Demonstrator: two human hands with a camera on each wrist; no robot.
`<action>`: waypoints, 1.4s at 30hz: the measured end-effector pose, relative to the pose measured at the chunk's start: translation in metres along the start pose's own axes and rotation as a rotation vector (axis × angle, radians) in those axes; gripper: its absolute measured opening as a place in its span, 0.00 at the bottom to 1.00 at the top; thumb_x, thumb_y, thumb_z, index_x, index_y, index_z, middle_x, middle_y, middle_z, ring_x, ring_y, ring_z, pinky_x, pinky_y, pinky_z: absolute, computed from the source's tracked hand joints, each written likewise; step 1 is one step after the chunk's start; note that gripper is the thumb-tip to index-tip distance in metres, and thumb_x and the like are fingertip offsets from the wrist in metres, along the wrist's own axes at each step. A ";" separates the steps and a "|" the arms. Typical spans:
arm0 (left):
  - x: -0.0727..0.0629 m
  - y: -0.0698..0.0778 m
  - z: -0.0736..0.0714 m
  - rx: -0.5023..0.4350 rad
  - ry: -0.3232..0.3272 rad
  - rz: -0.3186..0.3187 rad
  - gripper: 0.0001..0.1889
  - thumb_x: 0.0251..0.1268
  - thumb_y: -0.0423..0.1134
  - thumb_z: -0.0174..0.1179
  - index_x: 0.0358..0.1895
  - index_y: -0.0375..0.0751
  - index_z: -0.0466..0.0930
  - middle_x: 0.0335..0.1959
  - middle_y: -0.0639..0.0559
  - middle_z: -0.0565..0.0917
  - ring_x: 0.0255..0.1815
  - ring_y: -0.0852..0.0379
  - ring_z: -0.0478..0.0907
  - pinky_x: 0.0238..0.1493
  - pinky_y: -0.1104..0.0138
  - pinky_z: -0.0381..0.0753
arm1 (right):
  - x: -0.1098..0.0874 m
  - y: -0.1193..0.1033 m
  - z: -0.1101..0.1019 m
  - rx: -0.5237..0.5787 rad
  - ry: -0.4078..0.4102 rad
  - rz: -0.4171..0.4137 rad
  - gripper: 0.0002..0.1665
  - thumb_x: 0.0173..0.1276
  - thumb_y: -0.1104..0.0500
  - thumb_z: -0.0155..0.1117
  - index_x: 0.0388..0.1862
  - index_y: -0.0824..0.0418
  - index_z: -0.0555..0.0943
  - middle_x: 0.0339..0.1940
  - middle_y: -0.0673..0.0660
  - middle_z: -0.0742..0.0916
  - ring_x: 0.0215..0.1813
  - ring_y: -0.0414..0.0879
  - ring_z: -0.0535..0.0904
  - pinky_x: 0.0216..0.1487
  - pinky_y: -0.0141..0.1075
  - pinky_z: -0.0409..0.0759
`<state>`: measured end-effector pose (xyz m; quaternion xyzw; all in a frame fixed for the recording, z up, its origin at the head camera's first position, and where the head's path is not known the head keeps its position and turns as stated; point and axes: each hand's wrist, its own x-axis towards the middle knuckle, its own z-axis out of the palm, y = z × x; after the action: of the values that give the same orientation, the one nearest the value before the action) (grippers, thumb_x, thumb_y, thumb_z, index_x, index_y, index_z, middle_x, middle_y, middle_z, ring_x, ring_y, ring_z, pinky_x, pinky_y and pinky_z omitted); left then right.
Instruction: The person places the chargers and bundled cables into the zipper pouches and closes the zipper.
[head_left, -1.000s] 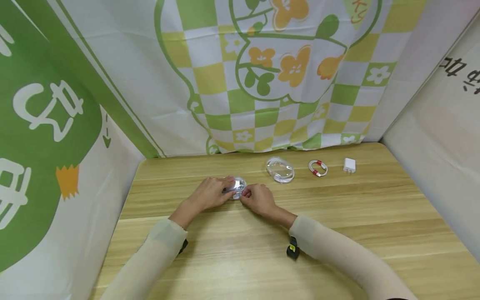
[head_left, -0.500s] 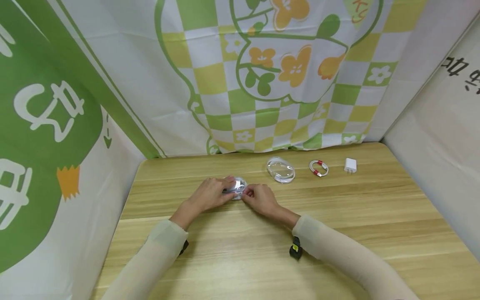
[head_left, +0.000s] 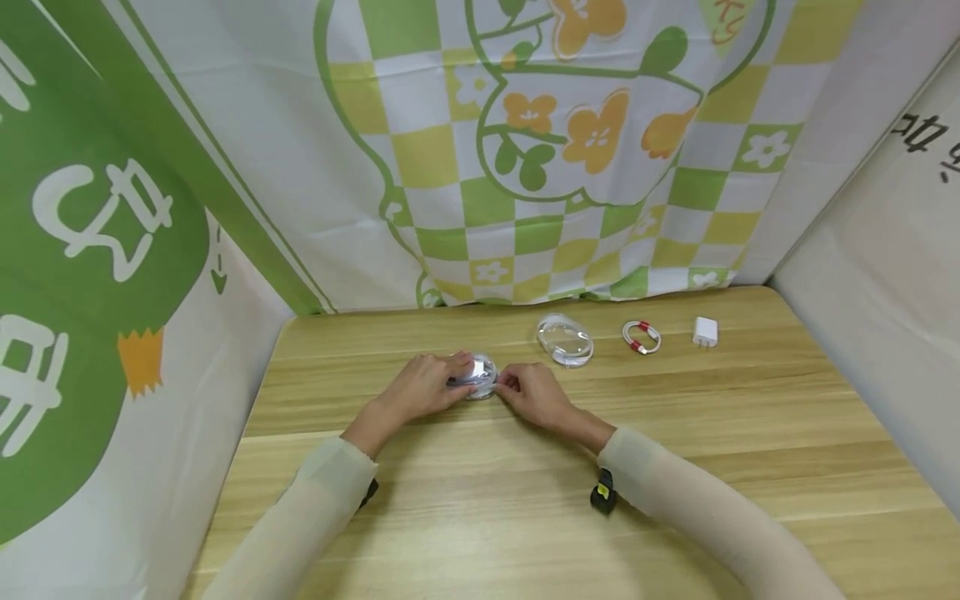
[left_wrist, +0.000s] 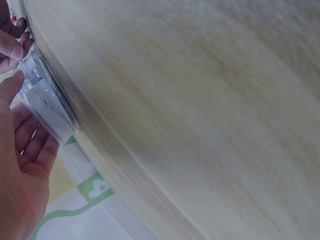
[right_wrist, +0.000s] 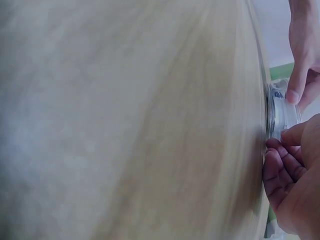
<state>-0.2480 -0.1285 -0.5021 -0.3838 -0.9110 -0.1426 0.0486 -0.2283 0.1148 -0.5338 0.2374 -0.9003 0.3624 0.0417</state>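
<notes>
A round, clear plastic case (head_left: 480, 377) with something whitish inside lies on the left-middle of the table. My left hand (head_left: 423, 386) holds it from the left, thumb at the near side and fingers on the far side; the left wrist view shows the case (left_wrist: 48, 102) standing out past the thumb. At its right edge, the thumb and fingertips of my right hand (head_left: 536, 396) pinch the rim. In the right wrist view the case (right_wrist: 284, 112) sits between both hands, and the pinched bit is too small to make out.
Behind and to the right lie a coil of clear-white cable (head_left: 565, 340), a small white cable with red bands (head_left: 642, 337) and a white charger plug (head_left: 705, 332). The wooden table (head_left: 480, 500) ends at a patterned curtain (head_left: 540, 258) at the back.
My right hand has shifted slightly to the right along the case's edge. The left hand keeps its hold. The whole view has drifted a little.
</notes>
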 end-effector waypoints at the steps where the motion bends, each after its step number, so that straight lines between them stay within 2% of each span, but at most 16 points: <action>1: 0.001 0.000 0.000 -0.010 -0.002 -0.001 0.26 0.73 0.51 0.69 0.63 0.34 0.84 0.64 0.38 0.83 0.16 0.67 0.58 0.30 0.63 0.85 | 0.000 0.002 -0.001 0.001 0.000 -0.001 0.04 0.71 0.60 0.74 0.35 0.59 0.89 0.28 0.49 0.89 0.29 0.35 0.79 0.32 0.29 0.81; 5: 0.003 -0.002 0.001 -0.020 -0.013 -0.005 0.25 0.73 0.51 0.69 0.62 0.35 0.84 0.64 0.39 0.83 0.15 0.68 0.55 0.28 0.66 0.83 | 0.002 0.007 -0.005 0.003 -0.001 -0.002 0.04 0.71 0.61 0.74 0.36 0.60 0.88 0.28 0.49 0.88 0.29 0.36 0.78 0.32 0.30 0.80; 12: 0.005 -0.003 0.001 -0.053 -0.027 -0.003 0.24 0.74 0.50 0.69 0.62 0.35 0.84 0.65 0.39 0.83 0.13 0.68 0.51 0.18 0.72 0.66 | 0.007 0.014 -0.010 -0.003 0.010 0.033 0.04 0.72 0.61 0.73 0.37 0.61 0.88 0.30 0.51 0.89 0.31 0.38 0.80 0.35 0.32 0.81; 14: 0.006 -0.003 0.001 -0.053 -0.024 0.001 0.24 0.73 0.49 0.69 0.61 0.35 0.85 0.65 0.40 0.83 0.14 0.68 0.53 0.19 0.72 0.68 | 0.008 0.015 -0.011 -0.004 0.011 0.033 0.04 0.72 0.62 0.73 0.36 0.61 0.87 0.29 0.51 0.88 0.31 0.39 0.79 0.35 0.33 0.81; 16: 0.006 -0.003 0.001 -0.047 -0.018 0.002 0.23 0.73 0.49 0.69 0.61 0.35 0.86 0.65 0.41 0.83 0.14 0.67 0.56 0.23 0.69 0.75 | 0.011 0.018 -0.012 -0.002 0.005 0.025 0.04 0.72 0.62 0.73 0.36 0.62 0.87 0.29 0.51 0.87 0.30 0.39 0.79 0.34 0.33 0.80; 18: 0.006 -0.002 0.000 -0.042 -0.011 0.004 0.23 0.73 0.49 0.70 0.60 0.35 0.86 0.65 0.41 0.84 0.16 0.66 0.63 0.30 0.64 0.84 | 0.013 0.019 -0.012 0.007 -0.003 0.022 0.05 0.72 0.62 0.72 0.36 0.62 0.86 0.28 0.51 0.87 0.31 0.38 0.78 0.35 0.32 0.80; 20: 0.006 -0.001 0.000 -0.035 -0.005 0.009 0.23 0.73 0.49 0.70 0.60 0.35 0.86 0.65 0.41 0.84 0.18 0.63 0.71 0.37 0.59 0.89 | 0.014 0.020 -0.013 0.033 -0.009 0.034 0.05 0.73 0.62 0.71 0.36 0.63 0.86 0.28 0.51 0.86 0.29 0.38 0.78 0.33 0.32 0.79; 24: 0.007 0.001 0.001 -0.040 -0.007 0.013 0.23 0.73 0.48 0.69 0.60 0.35 0.86 0.65 0.41 0.84 0.19 0.59 0.76 0.39 0.57 0.90 | 0.015 0.023 -0.015 0.114 -0.028 0.097 0.05 0.76 0.64 0.68 0.38 0.65 0.85 0.26 0.52 0.86 0.21 0.37 0.79 0.24 0.31 0.81; 26: 0.007 0.001 0.001 -0.038 -0.006 0.014 0.23 0.73 0.48 0.69 0.60 0.35 0.86 0.65 0.41 0.84 0.25 0.56 0.83 0.41 0.56 0.90 | 0.016 0.023 -0.014 0.149 -0.034 0.122 0.05 0.77 0.65 0.66 0.39 0.66 0.84 0.24 0.53 0.85 0.18 0.38 0.80 0.20 0.33 0.81; 28: 0.005 0.000 0.002 -0.036 -0.008 0.008 0.23 0.73 0.48 0.70 0.61 0.35 0.86 0.65 0.41 0.84 0.28 0.54 0.86 0.43 0.55 0.90 | 0.019 0.022 -0.011 0.167 -0.038 0.145 0.05 0.78 0.65 0.65 0.40 0.66 0.83 0.23 0.53 0.85 0.17 0.38 0.80 0.20 0.33 0.82; 31: 0.004 -0.002 0.001 -0.030 -0.010 0.008 0.23 0.73 0.48 0.70 0.61 0.35 0.85 0.65 0.41 0.84 0.27 0.56 0.85 0.42 0.58 0.90 | 0.025 0.020 -0.008 0.187 -0.035 0.181 0.05 0.78 0.65 0.65 0.40 0.67 0.83 0.21 0.53 0.84 0.18 0.39 0.80 0.20 0.32 0.82; 33: 0.004 -0.002 0.000 -0.035 -0.014 0.010 0.23 0.73 0.48 0.70 0.61 0.35 0.85 0.65 0.40 0.84 0.19 0.62 0.73 0.34 0.62 0.87 | 0.027 0.020 -0.008 0.191 -0.031 0.203 0.05 0.78 0.64 0.65 0.41 0.67 0.82 0.20 0.53 0.83 0.18 0.39 0.80 0.20 0.32 0.81; 35: 0.004 -0.001 -0.001 -0.043 -0.017 0.015 0.23 0.73 0.48 0.70 0.61 0.35 0.85 0.65 0.39 0.84 0.15 0.65 0.61 0.27 0.67 0.80 | 0.029 0.019 -0.008 0.190 -0.026 0.213 0.05 0.78 0.64 0.66 0.41 0.67 0.83 0.20 0.53 0.84 0.18 0.39 0.80 0.20 0.31 0.81; 39: 0.004 -0.002 -0.003 -0.057 -0.025 0.011 0.23 0.72 0.48 0.70 0.61 0.34 0.85 0.65 0.39 0.84 0.15 0.67 0.55 0.23 0.72 0.70 | 0.031 0.018 -0.008 0.203 -0.021 0.222 0.06 0.77 0.64 0.68 0.41 0.68 0.84 0.20 0.54 0.85 0.18 0.39 0.80 0.20 0.31 0.82; 42: 0.002 -0.003 -0.003 -0.062 -0.040 -0.001 0.24 0.73 0.48 0.70 0.62 0.34 0.85 0.66 0.39 0.83 0.14 0.68 0.53 0.22 0.72 0.67 | 0.031 0.018 -0.006 0.224 -0.027 0.232 0.06 0.76 0.64 0.68 0.41 0.69 0.84 0.21 0.55 0.85 0.18 0.38 0.80 0.20 0.31 0.82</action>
<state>-0.2516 -0.1293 -0.4997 -0.3876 -0.9071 -0.1632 0.0183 -0.2647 0.1179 -0.5332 0.1397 -0.8761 0.4597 -0.0395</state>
